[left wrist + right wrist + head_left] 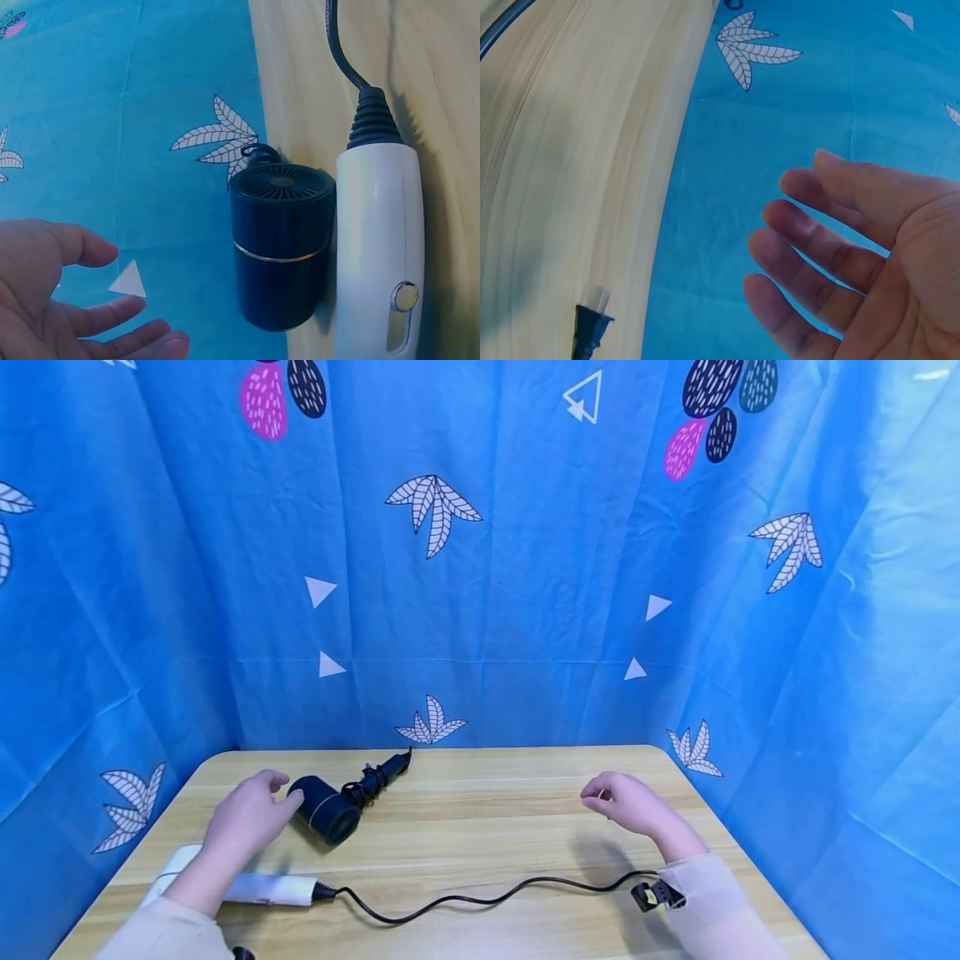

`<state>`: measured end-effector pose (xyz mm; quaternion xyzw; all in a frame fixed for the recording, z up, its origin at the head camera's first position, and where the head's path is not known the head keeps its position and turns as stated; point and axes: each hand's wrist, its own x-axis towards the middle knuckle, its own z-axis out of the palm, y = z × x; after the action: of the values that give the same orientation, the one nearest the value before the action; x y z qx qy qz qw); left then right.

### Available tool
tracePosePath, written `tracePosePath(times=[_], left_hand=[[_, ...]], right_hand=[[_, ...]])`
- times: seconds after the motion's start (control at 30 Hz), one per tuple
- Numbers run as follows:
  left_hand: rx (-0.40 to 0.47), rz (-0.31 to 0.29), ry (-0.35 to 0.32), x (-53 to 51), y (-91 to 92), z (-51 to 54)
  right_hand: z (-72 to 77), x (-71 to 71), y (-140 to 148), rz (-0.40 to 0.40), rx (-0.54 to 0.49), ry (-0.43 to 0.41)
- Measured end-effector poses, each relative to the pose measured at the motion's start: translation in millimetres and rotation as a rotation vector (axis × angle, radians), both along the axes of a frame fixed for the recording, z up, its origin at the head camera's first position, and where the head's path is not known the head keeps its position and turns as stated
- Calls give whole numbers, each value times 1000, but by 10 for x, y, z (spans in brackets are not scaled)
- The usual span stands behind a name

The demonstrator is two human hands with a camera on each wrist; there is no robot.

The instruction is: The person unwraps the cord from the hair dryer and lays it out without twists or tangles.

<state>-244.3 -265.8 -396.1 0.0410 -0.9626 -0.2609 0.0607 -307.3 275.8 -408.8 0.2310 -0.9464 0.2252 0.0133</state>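
My left hand hovers above the table's left side, holding nothing, with fingers loosely bent. Near its fingertips in the head view lies a black cylinder with a slotted grille and a thin metallic ring. Below the left forearm rests a white corded appliance with a slide switch, shaped like a hair dryer; the forearm hides part of it. Its black cord runs right across the table. My right hand is raised over the right side, empty, fingers relaxed. A two-prong plug lies on the wood in the right wrist view.
A slim black piece wrapped with cord lies beside the black cylinder toward the table's back edge. Blue patterned cloth hangs behind and along both sides of the wooden table.
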Motion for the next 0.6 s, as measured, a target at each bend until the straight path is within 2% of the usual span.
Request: tracePosePath(times=[0.3,0.6], left_hand=[[32,22,-15,-69,44,-82],[66,34,-16,-104,101,-119]], right_hand=[[7,-47,-155,7,-22,45],[-57,-127,-316,14,-47,57]])
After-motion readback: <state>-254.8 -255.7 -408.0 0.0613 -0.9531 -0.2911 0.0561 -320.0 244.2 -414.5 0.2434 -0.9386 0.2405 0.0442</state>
